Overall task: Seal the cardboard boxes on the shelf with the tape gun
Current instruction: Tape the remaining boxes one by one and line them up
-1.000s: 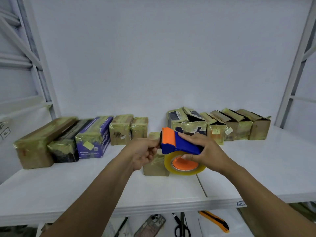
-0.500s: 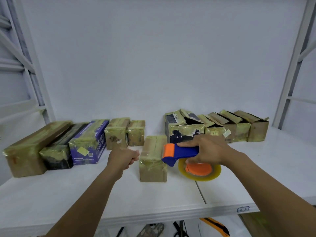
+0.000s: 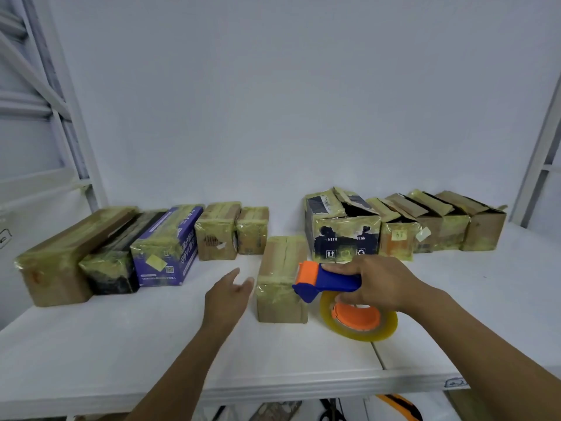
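A small taped cardboard box (image 3: 280, 278) stands alone in the middle of the white shelf (image 3: 121, 344). My right hand (image 3: 376, 284) grips the blue and orange tape gun (image 3: 326, 281) just right of that box, its clear tape roll (image 3: 359, 319) low over the shelf. My left hand (image 3: 229, 294) hovers just left of the box with fingers straight, touching nothing. Several taped boxes (image 3: 164, 244) line the back left. Several boxes with raised flaps (image 3: 403, 226) stand at the back right.
White shelf uprights (image 3: 76, 132) rise at the left and at the far right. Below the shelf's front edge lie scissors (image 3: 331, 413), a yellow utility knife (image 3: 400, 408) and a phone-like object (image 3: 273, 411).
My left hand let go near the tape gun, drew left and has now opened beside the box. The right hand carried the tape gun rightwards off the box's top.
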